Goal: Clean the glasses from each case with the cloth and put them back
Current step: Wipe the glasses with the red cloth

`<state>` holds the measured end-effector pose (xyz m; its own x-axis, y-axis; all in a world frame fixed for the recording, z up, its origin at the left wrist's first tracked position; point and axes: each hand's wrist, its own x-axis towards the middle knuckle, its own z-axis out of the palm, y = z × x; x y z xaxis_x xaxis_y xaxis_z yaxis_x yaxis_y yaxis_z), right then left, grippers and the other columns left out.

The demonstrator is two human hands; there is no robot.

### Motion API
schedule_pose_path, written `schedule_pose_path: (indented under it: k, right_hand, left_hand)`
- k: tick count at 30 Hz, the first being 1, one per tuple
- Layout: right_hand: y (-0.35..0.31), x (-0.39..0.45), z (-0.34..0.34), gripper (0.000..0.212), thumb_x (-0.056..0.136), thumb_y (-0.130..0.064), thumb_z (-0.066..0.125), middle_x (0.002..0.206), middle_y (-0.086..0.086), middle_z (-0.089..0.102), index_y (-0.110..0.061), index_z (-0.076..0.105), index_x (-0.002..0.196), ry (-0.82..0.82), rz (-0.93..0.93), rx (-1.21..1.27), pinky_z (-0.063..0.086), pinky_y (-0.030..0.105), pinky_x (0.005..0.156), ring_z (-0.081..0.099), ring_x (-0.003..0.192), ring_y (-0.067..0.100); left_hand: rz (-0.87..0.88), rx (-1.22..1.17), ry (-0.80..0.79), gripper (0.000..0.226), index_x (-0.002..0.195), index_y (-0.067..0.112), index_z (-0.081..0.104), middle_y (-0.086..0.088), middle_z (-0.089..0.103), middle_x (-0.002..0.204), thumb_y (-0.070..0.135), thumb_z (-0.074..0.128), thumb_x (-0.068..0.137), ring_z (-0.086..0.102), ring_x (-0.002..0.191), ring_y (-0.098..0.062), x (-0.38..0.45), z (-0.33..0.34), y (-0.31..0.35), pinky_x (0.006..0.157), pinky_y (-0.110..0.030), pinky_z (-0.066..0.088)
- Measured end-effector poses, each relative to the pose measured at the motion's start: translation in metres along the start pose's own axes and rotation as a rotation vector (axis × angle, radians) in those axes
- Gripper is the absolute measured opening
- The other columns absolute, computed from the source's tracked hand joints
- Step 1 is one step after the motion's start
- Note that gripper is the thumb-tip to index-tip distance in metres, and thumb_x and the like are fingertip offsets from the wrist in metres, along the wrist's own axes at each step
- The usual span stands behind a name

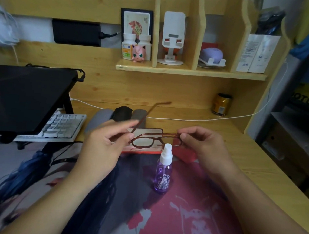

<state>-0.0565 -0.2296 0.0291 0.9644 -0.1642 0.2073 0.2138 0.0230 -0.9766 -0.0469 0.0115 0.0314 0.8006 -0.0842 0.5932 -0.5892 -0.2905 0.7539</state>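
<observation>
Both hands are holding a pair of brown-framed glasses (155,138) up over the desk (248,156), approx. centre of view. The left hand (104,146) is pinching the frame's left end w/ thumb and fingers, right by the hinge, and that arm of the glasses is sticking out and up toward the back wall. The right hand (205,149) is pinching the frame's right end, fingers curled over the top edge. The other arm of the glasses is hidden behind the right hand, so can't tell if it's folded or out.

Just under the glasses an open red case (144,149) is lying on the desk, pale lining showing thru the lenses. Behind it three more cases are sitting side by side, touching: a grey one (99,118), a black one (122,112) and a darker grey one (139,115). A red cloth (184,155) is lying just right of the open case, partly under the right hand.

A purple spray bottle (163,174) w/ a white cap is standing upright on the printed desk mat (179,219), in front of the case and between the two forearms. To the left, a dark laptop (23,98) is sitting tilted on a stand above a white keyboard (63,127). A gold can (221,104) is standing at the back right of the desk.
</observation>
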Motion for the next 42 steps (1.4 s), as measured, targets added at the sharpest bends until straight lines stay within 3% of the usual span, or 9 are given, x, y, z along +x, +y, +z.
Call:
schedule_pose_path:
  k: [4, 10, 15, 19, 24, 31, 36, 39, 42]
  right_hand:
    - [-0.002, -0.003, 0.002, 0.017, 0.090, 0.005, 0.064, 0.072, 0.016, 0.070, -0.009, 0.074, 0.087, -0.032, -0.023, 0.018, 0.051, 0.021, 0.052, 0.062, 0.065, 0.018]
    - [-0.004, 0.005, -0.007, 0.015, 0.094, -0.007, 0.066, 0.071, -0.008, 0.072, -0.015, 0.076, 0.086, -0.072, -0.114, -0.288, 0.048, 0.014, 0.065, 0.061, 0.066, 0.001]
    - [-0.011, 0.011, -0.020, 0.009, 0.087, -0.011, 0.076, 0.084, 0.000, 0.071, -0.018, 0.079, 0.091, -0.093, -0.280, -0.548, 0.045, 0.014, 0.072, 0.062, 0.074, 0.002]
    - [-0.022, 0.018, -0.037, 0.012, 0.083, -0.009, 0.079, 0.084, -0.004, 0.065, -0.017, 0.079, 0.092, 0.031, -0.404, -0.680, 0.047, 0.017, 0.071, 0.061, 0.077, 0.006]
    - [-0.034, 0.008, -0.056, 0.008, 0.085, -0.026, 0.077, 0.087, -0.013, 0.062, -0.022, 0.074, 0.091, 0.006, -0.526, -1.060, 0.036, 0.016, 0.074, 0.048, 0.083, 0.005]
    - [-0.040, 0.000, -0.058, 0.023, 0.081, -0.013, 0.080, 0.086, -0.013, 0.057, -0.021, 0.075, 0.102, -0.181, -0.425, -1.036, 0.038, 0.010, 0.066, 0.055, 0.076, 0.007]
    - [-0.040, -0.002, -0.042, 0.009, 0.079, -0.016, 0.080, 0.073, -0.014, 0.055, -0.020, 0.071, 0.081, -0.202, -0.501, -1.099, 0.033, 0.011, 0.063, 0.047, 0.068, 0.004]
    - [-0.030, -0.010, -0.038, 0.008, 0.080, -0.014, 0.075, 0.077, -0.011, 0.053, -0.018, 0.069, 0.084, -0.199, -0.565, -1.160, 0.033, 0.017, 0.065, 0.046, 0.072, 0.006]
    - [-0.016, -0.027, -0.043, 0.005, 0.084, -0.012, 0.067, 0.084, 0.000, 0.055, -0.014, 0.064, 0.087, -0.183, -0.626, -1.321, 0.045, 0.037, 0.064, 0.055, 0.078, 0.023]
  left_hand:
    - [0.139, 0.274, -0.152, 0.045, 0.113, 0.033, 0.076, 0.012, 0.060, 0.092, -0.005, 0.063, 0.093, 0.063, 0.088, -0.014, 0.003, -0.006, -0.014, 0.069, -0.017, 0.046]
    - [0.246, 0.342, -0.186, 0.037, 0.111, 0.018, 0.079, 0.012, 0.058, 0.090, -0.009, 0.063, 0.092, 0.060, 0.084, -0.005, 0.006, 0.003, -0.022, 0.072, -0.005, 0.039]
    - [0.411, 0.364, -0.179, 0.024, 0.106, 0.009, 0.079, 0.004, 0.060, 0.092, -0.004, 0.065, 0.093, 0.058, 0.083, 0.003, 0.039, 0.019, -0.009, 0.072, -0.007, 0.040]
    - [0.560, 0.359, -0.203, 0.019, 0.104, 0.006, 0.079, 0.001, 0.061, 0.093, -0.002, 0.067, 0.091, 0.052, 0.080, 0.000, 0.064, 0.037, 0.008, 0.076, -0.004, 0.038]
    - [0.640, 0.279, -0.247, 0.018, 0.102, 0.005, 0.079, 0.002, 0.060, 0.096, -0.003, 0.067, 0.092, 0.059, 0.084, -0.009, 0.066, 0.059, 0.021, 0.074, -0.021, 0.049]
    - [0.731, 0.220, -0.363, 0.028, 0.108, 0.006, 0.077, 0.005, 0.059, 0.106, -0.011, 0.067, 0.089, 0.062, 0.094, -0.011, 0.049, 0.066, 0.006, 0.076, -0.026, 0.051]
    - [0.696, 0.285, -0.378, 0.047, 0.109, 0.005, 0.078, -0.003, 0.064, 0.106, -0.027, 0.068, 0.077, 0.065, 0.088, -0.024, 0.048, 0.051, -0.006, 0.069, -0.041, 0.052]
    - [0.682, 0.296, -0.404, 0.037, 0.109, 0.007, 0.077, -0.002, 0.064, 0.107, -0.015, 0.065, 0.083, 0.066, 0.089, -0.022, 0.037, 0.044, -0.008, 0.071, -0.041, 0.053]
    - [0.636, 0.312, -0.384, 0.021, 0.108, 0.011, 0.077, 0.001, 0.063, 0.115, 0.018, 0.061, 0.097, 0.067, 0.100, -0.015, 0.020, 0.032, -0.014, 0.080, -0.038, 0.056]
